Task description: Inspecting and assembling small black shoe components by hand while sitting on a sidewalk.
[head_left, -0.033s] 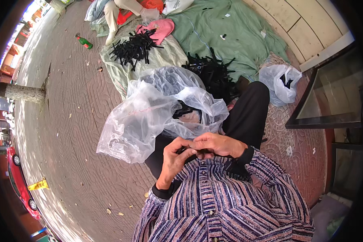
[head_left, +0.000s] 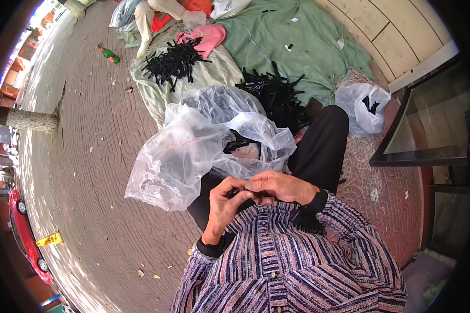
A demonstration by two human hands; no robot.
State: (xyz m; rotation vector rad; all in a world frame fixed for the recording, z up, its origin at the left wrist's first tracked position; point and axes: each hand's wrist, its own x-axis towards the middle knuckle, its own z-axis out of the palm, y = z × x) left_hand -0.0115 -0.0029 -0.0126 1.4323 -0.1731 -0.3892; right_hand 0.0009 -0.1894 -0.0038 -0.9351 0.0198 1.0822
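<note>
Your left hand (head_left: pixel 225 201) and right hand (head_left: pixel 279 186) meet just in front of your striped shirt (head_left: pixel 287 266), fingertips pressed together and pinching a small black piece (head_left: pixel 234 193). The piece is dark, narrow and mostly covered by your fingers; its exact shape cannot be told. Both hands are clenched around it, the left from below, the right from above. The clear plastic bag (head_left: pixel 193 143) sits directly beyond your hands, resting over your lap, and serves as the reference here: it is thin, crumpled and translucent, its mouth gaping toward you, with dark pieces showing faintly inside. Just beyond the bag lies a heap of black strips (head_left: pixel 274 91) on a green cloth (head_left: pixel 297 36); further beyond and to the left of the bag, a second heap of black strips (head_left: pixel 175 62) lies on a pale sheet (head_left: pixel 203 75). To the right of the bag, past your black-trousered knee (head_left: pixel 324 141), a smaller white plastic bag (head_left: pixel 361 109) sits on the patterned paving (head_left: pixel 94 156). Well beyond the bag to the left, a green bottle (head_left: pixel 108 53) lies on the paving.
</note>
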